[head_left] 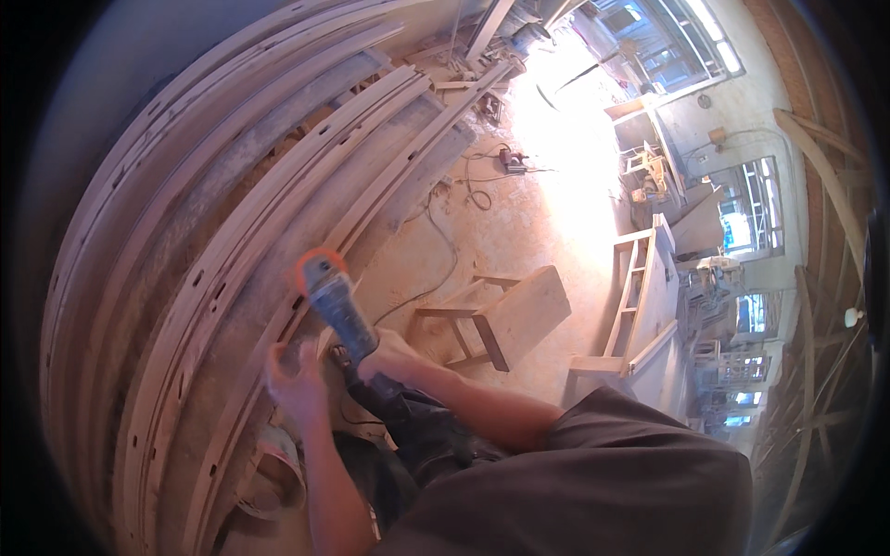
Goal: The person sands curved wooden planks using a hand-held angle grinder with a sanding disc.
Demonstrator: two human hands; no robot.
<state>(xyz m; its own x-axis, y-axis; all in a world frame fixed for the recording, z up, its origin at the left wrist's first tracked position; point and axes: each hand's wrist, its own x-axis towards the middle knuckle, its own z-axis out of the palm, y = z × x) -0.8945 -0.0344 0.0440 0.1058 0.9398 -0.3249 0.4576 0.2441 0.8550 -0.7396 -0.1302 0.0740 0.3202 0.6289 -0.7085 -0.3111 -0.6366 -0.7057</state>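
In my right hand point(394, 361) is an angle grinder point(338, 301) with a blue-grey body, my fingers wrapped round its rear end. Its head carries an orange-rimmed disc point(322, 269), which sits over the nearest long wooden rail point(371, 199). My left hand point(298, 382) is beside the same rail, just below the grinder. Its thumb and fingers are curved and apart, with nothing visible between them; whether they touch the wood I cannot tell. Dark slots and holes mark the rails.
Several more long rails point(269, 176) lie side by side at the left. A wooden stool point(519, 310) lies tipped on the dusty floor point(408, 264), near a trailing cord. Farther off are a dark red power tool point(512, 159) and a wooden frame point(635, 287). A pale bucket point(273, 477) stands below my left hand.
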